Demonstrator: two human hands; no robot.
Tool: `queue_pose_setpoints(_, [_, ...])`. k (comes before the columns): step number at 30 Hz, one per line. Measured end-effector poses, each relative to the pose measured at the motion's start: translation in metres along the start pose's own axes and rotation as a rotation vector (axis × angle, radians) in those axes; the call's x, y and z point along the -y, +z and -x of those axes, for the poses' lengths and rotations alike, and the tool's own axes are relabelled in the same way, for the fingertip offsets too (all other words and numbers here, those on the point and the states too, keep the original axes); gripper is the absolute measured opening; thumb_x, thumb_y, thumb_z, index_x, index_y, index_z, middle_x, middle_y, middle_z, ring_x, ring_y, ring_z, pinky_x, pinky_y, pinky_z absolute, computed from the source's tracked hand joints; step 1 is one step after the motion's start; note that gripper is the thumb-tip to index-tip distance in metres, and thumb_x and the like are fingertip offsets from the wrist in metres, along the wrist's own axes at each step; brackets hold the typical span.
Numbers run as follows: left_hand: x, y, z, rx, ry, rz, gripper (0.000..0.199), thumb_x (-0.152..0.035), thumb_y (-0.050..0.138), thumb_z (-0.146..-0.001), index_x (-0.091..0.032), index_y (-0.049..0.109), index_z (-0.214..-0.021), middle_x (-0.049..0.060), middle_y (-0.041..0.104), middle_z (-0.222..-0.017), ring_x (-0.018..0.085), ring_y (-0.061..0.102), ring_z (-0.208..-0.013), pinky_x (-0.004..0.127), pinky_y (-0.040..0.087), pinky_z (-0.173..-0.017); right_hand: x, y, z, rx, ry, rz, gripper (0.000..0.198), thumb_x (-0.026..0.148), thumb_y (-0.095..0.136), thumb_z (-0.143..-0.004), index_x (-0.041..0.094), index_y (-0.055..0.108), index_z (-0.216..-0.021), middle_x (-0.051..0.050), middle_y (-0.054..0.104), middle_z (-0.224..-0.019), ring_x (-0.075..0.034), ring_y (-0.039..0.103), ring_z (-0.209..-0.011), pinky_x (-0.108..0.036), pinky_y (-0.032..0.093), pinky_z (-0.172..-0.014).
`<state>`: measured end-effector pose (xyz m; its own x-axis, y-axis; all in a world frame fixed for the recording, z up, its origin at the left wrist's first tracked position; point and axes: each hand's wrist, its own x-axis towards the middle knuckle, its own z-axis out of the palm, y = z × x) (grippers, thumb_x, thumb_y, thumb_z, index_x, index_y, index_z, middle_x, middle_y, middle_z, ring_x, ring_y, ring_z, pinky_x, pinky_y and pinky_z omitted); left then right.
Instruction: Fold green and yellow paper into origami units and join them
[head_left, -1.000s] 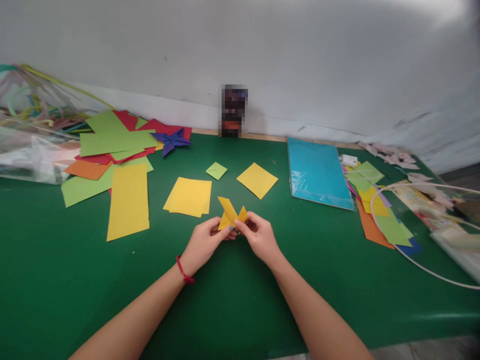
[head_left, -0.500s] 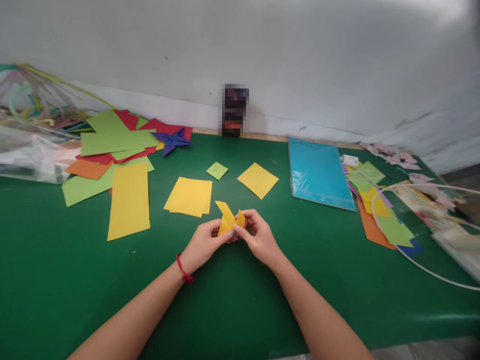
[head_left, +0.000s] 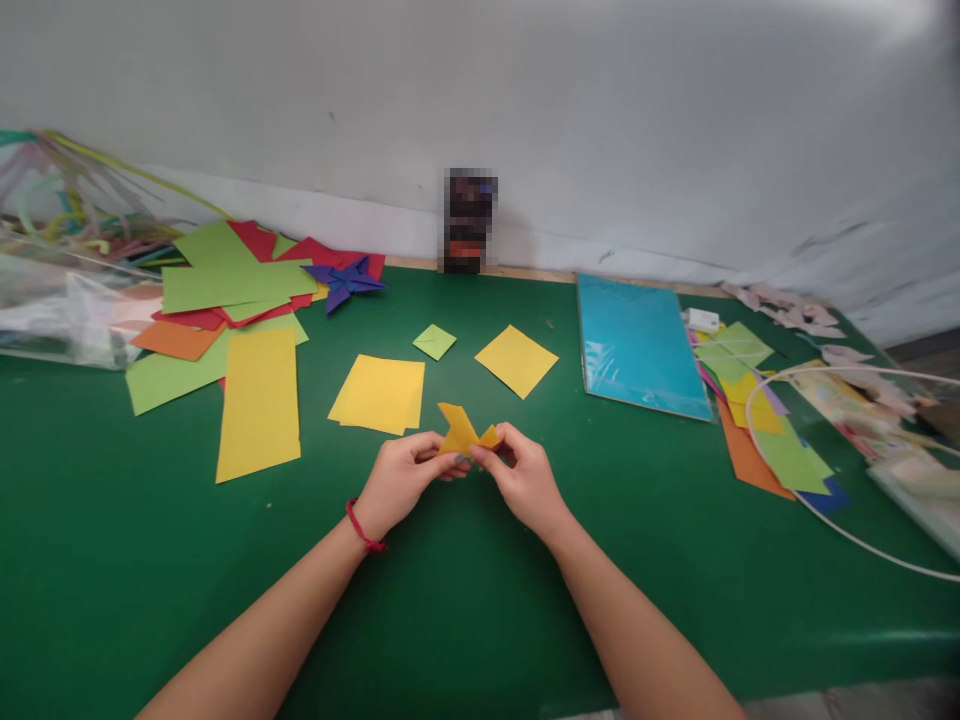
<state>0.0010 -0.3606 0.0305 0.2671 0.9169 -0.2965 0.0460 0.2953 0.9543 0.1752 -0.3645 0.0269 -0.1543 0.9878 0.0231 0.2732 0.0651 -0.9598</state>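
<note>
A small folded yellow paper (head_left: 459, 430) is held between both hands, with two pointed flaps sticking up. My left hand (head_left: 409, 475) pinches its left side, thumb in front; a red cord bracelet (head_left: 364, 530) circles that wrist. On the other side my right hand (head_left: 523, 475) is closed on the paper too, its thumb near the left one. My fingers hide the lower part of the fold. Just beyond lie yellow square sheets (head_left: 379, 392), a small folded green square (head_left: 435, 342) and a single yellow square (head_left: 517, 360).
At the left are a yellow strip (head_left: 259, 405), piled green sheets (head_left: 238, 285) and a purple paper star (head_left: 345, 284). A blue paper pack (head_left: 641, 345) lies at the right, beside coloured papers (head_left: 765, 420) and a white cable (head_left: 840, 530). A pixelated dark object (head_left: 470, 220) leans on the wall.
The folded yellow paper has tipped and its right flap now leans outward, lower than before. My left hand has turned slightly and moved a little up and left.
</note>
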Motion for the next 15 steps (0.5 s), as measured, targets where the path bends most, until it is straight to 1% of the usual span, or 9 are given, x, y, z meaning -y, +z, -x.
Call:
queue_pose_setpoints(3, [-0.003, -0.009, -0.003, -0.015, -0.027, 0.069, 0.026, -0.039, 0.064, -0.074, -0.014, 0.064, -0.081, 0.008, 0.073, -0.079, 0.020, 0.069, -0.075, 0.033, 0.054, -0.074, -0.005, -0.009, -0.005, -0.072, -0.004, -0.105, 0.017, 0.032, 0.060, -0.081, 0.020, 0.052, -0.071, 0.003, 0.054, -0.063, -0.012, 0.053, -0.059, -0.024, 0.043, -0.057])
queue_pose_setpoints(5, [-0.005, -0.012, -0.004, -0.017, -0.055, 0.126, 0.036, -0.047, 0.058, -0.078, -0.011, 0.065, -0.080, 0.011, 0.072, -0.079, 0.021, 0.069, -0.074, 0.034, 0.054, -0.074, -0.008, -0.014, -0.007, -0.122, -0.052, -0.149, 0.017, 0.031, 0.062, -0.080, 0.021, 0.053, -0.070, 0.003, 0.053, -0.063, -0.012, 0.053, -0.059, -0.024, 0.043, -0.057])
queue_pose_setpoints(7, [-0.007, -0.010, -0.002, 0.058, -0.138, 0.183, 0.050, -0.056, 0.046, -0.082, -0.009, 0.065, -0.080, 0.014, 0.072, -0.078, 0.021, 0.069, -0.071, 0.034, 0.054, -0.072, -0.008, -0.017, -0.008, -0.109, -0.147, -0.140, 0.013, 0.028, 0.064, -0.078, 0.021, 0.057, -0.069, 0.002, 0.054, -0.065, -0.012, 0.053, -0.062, -0.026, 0.044, -0.059])
queue_pose_setpoints(9, [-0.008, -0.006, 0.001, 0.204, -0.247, 0.225, 0.058, -0.060, 0.039, -0.082, -0.008, 0.064, -0.079, 0.015, 0.071, -0.075, 0.021, 0.068, -0.067, 0.033, 0.054, -0.068, -0.006, -0.018, -0.007, -0.014, -0.246, -0.089, 0.006, 0.025, 0.066, -0.077, 0.022, 0.063, -0.073, 0.000, 0.059, -0.071, -0.014, 0.056, -0.068, -0.028, 0.046, -0.064])
queue_pose_setpoints(10, [-0.008, -0.004, 0.003, 0.280, -0.288, 0.232, 0.057, -0.060, 0.040, -0.082, -0.008, 0.064, -0.080, 0.015, 0.071, -0.073, 0.020, 0.068, -0.065, 0.032, 0.054, -0.066, -0.005, -0.018, -0.007, 0.046, -0.285, -0.057, 0.002, 0.024, 0.065, -0.078, 0.023, 0.066, -0.076, -0.001, 0.062, -0.075, -0.015, 0.058, -0.071, -0.030, 0.047, -0.067])
queue_pose_setpoints(12, [-0.007, -0.001, 0.005, 0.380, -0.304, 0.232, 0.048, -0.055, 0.048, -0.081, -0.010, 0.063, -0.081, 0.011, 0.070, -0.070, 0.017, 0.067, -0.063, 0.028, 0.053, -0.064, -0.003, -0.018, -0.006, 0.141, -0.335, 0.000, 0.008, 0.021, 0.062, -0.080, 0.025, 0.069, -0.082, -0.002, 0.066, -0.085, -0.016, 0.060, -0.080, -0.033, 0.048, -0.075])
queue_pose_setpoints(13, [-0.007, 0.000, 0.005, 0.389, -0.286, 0.234, 0.041, -0.051, 0.053, -0.080, -0.011, 0.062, -0.081, 0.009, 0.069, -0.069, 0.016, 0.066, -0.063, 0.026, 0.053, -0.063, -0.002, -0.018, -0.006, 0.170, -0.352, 0.024, 0.012, 0.020, 0.060, -0.081, 0.027, 0.069, -0.085, -0.002, 0.066, -0.090, -0.016, 0.060, -0.085, -0.034, 0.048, -0.078])
queue_pose_setpoints(15, [-0.005, -0.001, 0.005, 0.353, -0.245, 0.245, 0.030, -0.043, 0.061, -0.077, -0.013, 0.062, -0.081, 0.005, 0.067, -0.071, 0.014, 0.065, -0.066, 0.024, 0.053, -0.064, -0.001, -0.019, -0.006, 0.194, -0.370, 0.064, 0.019, 0.017, 0.056, -0.084, 0.030, 0.069, -0.091, -0.002, 0.065, -0.099, -0.016, 0.059, -0.092, -0.035, 0.047, -0.083])
